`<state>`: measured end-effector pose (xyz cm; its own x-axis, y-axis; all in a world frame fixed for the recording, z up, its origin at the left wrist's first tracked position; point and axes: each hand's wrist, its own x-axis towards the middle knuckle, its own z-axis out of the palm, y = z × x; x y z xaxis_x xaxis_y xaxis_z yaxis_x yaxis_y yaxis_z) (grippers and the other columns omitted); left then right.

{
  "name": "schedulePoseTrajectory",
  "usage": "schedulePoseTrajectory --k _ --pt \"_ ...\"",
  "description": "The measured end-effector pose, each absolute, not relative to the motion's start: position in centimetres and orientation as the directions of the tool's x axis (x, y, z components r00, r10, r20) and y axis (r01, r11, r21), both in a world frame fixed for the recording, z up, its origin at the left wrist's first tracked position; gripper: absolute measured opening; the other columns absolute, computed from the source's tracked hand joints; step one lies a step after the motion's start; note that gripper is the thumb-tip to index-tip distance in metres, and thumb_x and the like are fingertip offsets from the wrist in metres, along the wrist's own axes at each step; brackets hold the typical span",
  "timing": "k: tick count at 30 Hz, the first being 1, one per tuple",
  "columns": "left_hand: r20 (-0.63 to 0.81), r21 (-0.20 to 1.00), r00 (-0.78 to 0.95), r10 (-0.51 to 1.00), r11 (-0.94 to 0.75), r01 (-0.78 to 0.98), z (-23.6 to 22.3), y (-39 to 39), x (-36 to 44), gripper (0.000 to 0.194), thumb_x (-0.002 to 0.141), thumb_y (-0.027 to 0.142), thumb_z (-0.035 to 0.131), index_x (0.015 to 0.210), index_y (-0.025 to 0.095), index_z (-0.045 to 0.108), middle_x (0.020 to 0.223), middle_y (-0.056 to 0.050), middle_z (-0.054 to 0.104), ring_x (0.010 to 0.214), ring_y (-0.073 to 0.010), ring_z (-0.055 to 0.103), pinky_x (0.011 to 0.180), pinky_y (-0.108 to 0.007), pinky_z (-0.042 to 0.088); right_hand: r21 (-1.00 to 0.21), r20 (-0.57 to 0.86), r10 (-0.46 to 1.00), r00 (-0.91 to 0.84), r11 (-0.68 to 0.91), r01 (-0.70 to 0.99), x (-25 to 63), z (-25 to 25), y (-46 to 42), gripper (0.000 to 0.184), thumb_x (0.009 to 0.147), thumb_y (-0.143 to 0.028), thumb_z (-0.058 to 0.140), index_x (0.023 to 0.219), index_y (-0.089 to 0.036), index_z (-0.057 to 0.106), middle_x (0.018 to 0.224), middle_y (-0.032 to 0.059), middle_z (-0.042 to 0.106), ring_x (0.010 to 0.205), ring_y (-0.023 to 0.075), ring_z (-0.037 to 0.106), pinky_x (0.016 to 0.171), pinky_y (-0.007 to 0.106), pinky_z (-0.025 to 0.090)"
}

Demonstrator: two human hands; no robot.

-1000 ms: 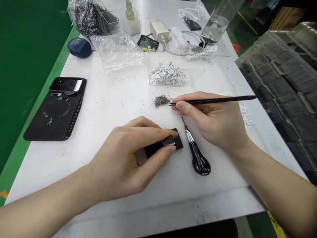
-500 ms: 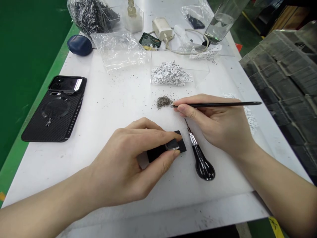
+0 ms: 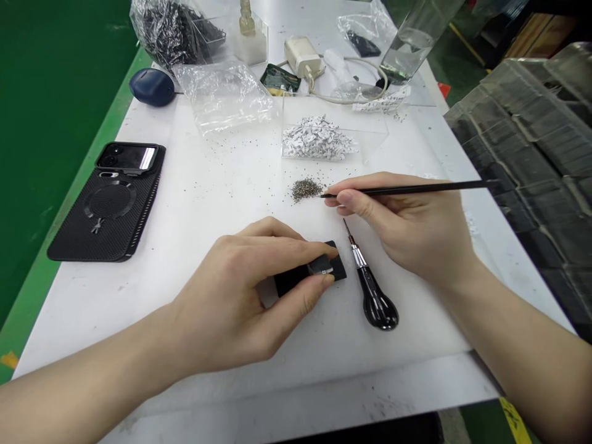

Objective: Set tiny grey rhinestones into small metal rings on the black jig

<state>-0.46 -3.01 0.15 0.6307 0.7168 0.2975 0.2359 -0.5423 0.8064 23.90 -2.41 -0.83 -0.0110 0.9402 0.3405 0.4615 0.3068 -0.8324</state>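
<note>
My left hand (image 3: 259,290) pinches a small dark block-like part (image 3: 320,265) between thumb and index finger. Under it lies a flat black pad (image 3: 340,267), partly hidden by my fingers. In my right hand (image 3: 402,228) is a pair of black tweezers (image 3: 425,187), held almost level like a pen. Their tips touch or nearly touch the right edge of a small pile of tiny metal pieces, probably screws (image 3: 305,189). Between my hands a screwdriver (image 3: 377,302) with a glossy black bulb handle lies on the table, blade pointing away from me.
Behind the pile, a clear tray (image 3: 283,145) holds many small white pieces (image 3: 319,139). A phone in a black case (image 3: 106,203) lies at left, near a blue rounded object (image 3: 152,87). Plastic bags (image 3: 224,98), a white charger (image 3: 301,55) and a clear container (image 3: 409,46) stand farther back.
The view shifts slightly. My left hand keeps its pinch on the dark part, and the tweezers stay by the pile, their rear end tilting a little higher.
</note>
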Motion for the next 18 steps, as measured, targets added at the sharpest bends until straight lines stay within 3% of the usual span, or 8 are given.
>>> schedulePoseTrajectory --k 6,11,18 --pt "0.377 0.786 0.598 0.707 -0.586 0.198 -0.6 -3.1 -0.4 0.025 0.105 0.018 0.071 0.126 0.021 0.085 0.109 -0.004 0.089 0.096 -0.0185 0.080 0.085 -0.027 0.067 -0.849 0.461 0.874 -0.155 0.485 0.210 24.8 1.2 -4.1 0.009 0.106 -0.038 0.080 0.101 -0.034 0.086 0.095 0.0010 0.089 0.092 0.0251 0.087 0.082 0.042 0.074" --pt "0.314 0.823 0.601 0.735 -0.527 0.214 -0.1 -3.2 -0.5 0.021 0.104 0.019 0.073 0.119 0.023 0.087 0.106 -0.004 0.088 0.093 -0.0191 0.079 0.081 -0.029 0.068 -0.793 0.480 0.781 -0.400 0.581 0.183 25.0 1.7 -4.3 0.015 0.105 -0.017 0.077 0.108 -0.030 0.084 0.100 0.0010 0.089 0.095 0.0224 0.088 0.085 0.037 0.075" --pt "0.298 0.825 0.600 0.743 -0.516 0.230 0.2 -3.2 -0.4 0.020 0.105 0.021 0.072 0.113 0.026 0.089 0.107 -0.003 0.089 0.092 -0.0199 0.080 0.083 -0.029 0.069 -0.730 0.516 0.731 -0.446 0.648 0.217 25.2 1.7 -4.1 0.013 0.104 -0.017 0.078 0.106 -0.028 0.085 0.100 -0.0001 0.090 0.100 0.0223 0.089 0.090 0.036 0.076"
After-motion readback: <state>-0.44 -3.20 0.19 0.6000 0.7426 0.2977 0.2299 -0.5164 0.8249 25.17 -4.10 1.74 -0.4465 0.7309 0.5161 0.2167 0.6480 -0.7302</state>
